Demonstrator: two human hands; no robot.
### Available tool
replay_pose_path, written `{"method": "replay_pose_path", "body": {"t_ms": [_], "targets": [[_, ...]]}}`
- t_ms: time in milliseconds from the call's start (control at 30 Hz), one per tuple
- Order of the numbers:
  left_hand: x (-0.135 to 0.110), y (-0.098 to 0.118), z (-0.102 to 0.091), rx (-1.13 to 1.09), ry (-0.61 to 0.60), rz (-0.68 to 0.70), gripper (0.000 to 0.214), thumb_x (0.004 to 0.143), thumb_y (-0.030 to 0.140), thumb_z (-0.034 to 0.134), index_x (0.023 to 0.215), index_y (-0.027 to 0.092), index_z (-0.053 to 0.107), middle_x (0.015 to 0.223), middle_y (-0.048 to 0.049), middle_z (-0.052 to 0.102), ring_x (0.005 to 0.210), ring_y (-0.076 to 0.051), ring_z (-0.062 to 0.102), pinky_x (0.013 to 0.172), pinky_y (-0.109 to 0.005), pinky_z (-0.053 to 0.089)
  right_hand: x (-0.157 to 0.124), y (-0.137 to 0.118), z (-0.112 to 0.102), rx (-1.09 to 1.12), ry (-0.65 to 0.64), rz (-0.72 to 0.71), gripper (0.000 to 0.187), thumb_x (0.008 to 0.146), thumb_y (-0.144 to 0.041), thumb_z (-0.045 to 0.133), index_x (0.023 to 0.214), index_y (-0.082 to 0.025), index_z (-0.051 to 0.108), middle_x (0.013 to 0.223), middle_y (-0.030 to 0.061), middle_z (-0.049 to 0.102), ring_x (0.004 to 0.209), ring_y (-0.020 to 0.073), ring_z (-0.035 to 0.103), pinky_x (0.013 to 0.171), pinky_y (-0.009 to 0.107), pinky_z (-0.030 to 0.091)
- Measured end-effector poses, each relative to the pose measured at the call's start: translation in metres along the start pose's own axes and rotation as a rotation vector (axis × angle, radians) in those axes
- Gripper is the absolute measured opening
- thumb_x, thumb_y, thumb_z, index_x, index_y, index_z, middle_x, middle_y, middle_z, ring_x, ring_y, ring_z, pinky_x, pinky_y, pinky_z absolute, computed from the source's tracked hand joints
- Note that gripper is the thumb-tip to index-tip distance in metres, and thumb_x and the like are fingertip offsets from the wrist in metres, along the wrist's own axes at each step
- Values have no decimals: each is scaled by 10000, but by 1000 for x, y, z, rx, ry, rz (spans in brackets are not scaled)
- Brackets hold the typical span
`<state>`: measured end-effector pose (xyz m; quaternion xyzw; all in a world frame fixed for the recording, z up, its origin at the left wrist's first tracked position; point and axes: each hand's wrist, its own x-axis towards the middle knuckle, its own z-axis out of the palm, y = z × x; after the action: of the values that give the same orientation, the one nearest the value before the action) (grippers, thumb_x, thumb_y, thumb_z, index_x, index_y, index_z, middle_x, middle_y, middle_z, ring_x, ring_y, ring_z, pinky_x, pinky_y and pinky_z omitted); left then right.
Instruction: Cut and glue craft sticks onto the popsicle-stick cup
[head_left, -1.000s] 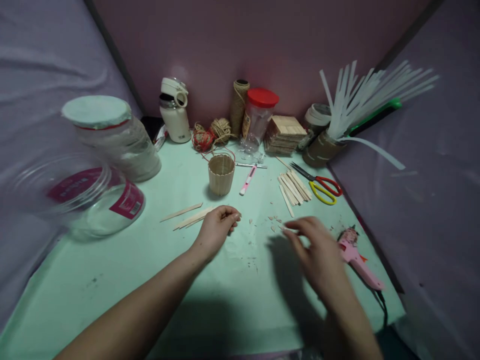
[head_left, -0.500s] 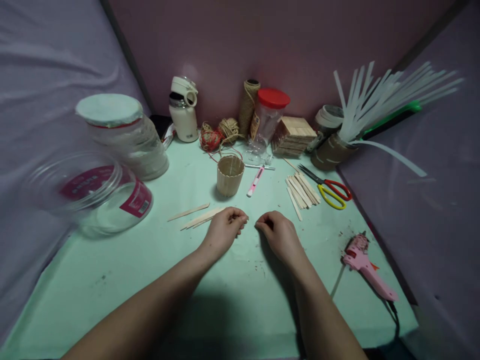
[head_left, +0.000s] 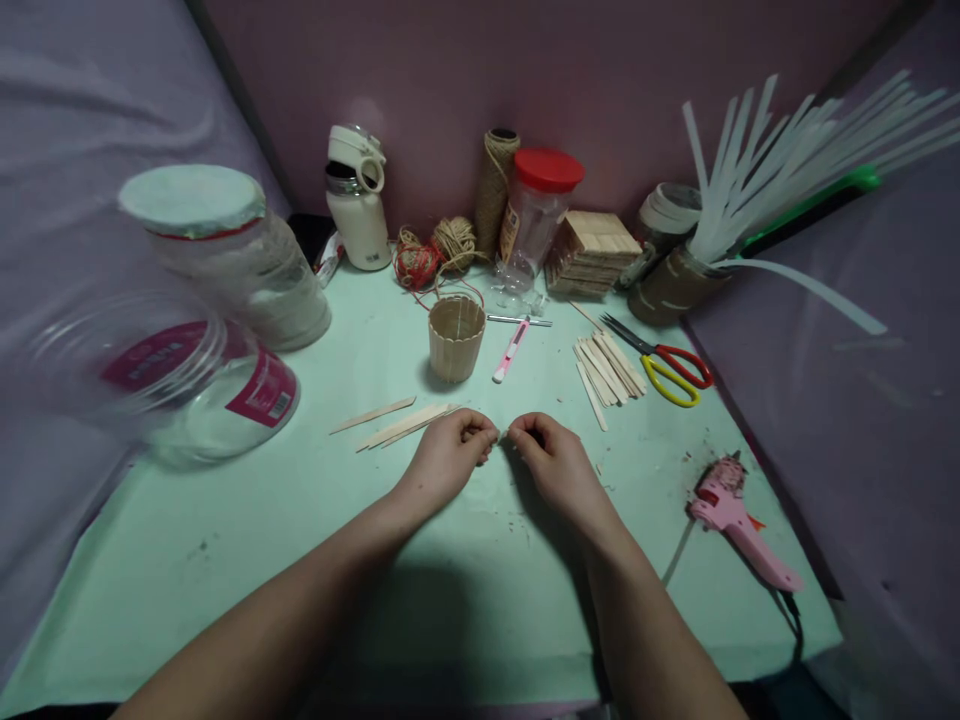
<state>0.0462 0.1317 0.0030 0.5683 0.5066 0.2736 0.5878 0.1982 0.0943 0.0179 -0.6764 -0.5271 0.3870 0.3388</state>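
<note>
My left hand (head_left: 444, 462) and my right hand (head_left: 556, 465) rest on the mint-green table (head_left: 225, 560), fingertips almost touching at the middle. Both are curled in a pinch; what they pinch is too small to make out. A few flat wooden sticks (head_left: 401, 424) lie just left of my left hand. A small cup made of wooden sticks (head_left: 456, 338) stands behind the hands. Tiny wood scraps lie around my right hand.
A pile of sticks (head_left: 607, 367), red-and-yellow scissors (head_left: 664, 364) and a pink cutter (head_left: 511, 349) lie behind. A pink glue gun (head_left: 739, 522) lies at the right. Clear jars (head_left: 195, 385) stand left; twine, a red-lidded jar (head_left: 540, 210), stacked sticks and glue rods (head_left: 780, 160) line the back.
My right hand swung in from the right and came fingertip to fingertip with my left hand. The view shifted slightly.
</note>
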Motion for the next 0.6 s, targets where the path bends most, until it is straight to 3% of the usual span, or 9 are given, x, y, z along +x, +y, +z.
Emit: {"method": "replay_pose_path", "body": {"t_ms": [600], "targets": [[-3, 7, 1, 84, 18, 1, 125, 777, 295, 579, 771, 184, 636, 671, -11, 630, 650, -161, 570, 629, -277, 414, 2, 4, 3, -71, -55, -13, 181, 884, -298, 431, 789, -199, 550, 800, 24, 610, 747, 180, 516, 660, 287, 365]]}}
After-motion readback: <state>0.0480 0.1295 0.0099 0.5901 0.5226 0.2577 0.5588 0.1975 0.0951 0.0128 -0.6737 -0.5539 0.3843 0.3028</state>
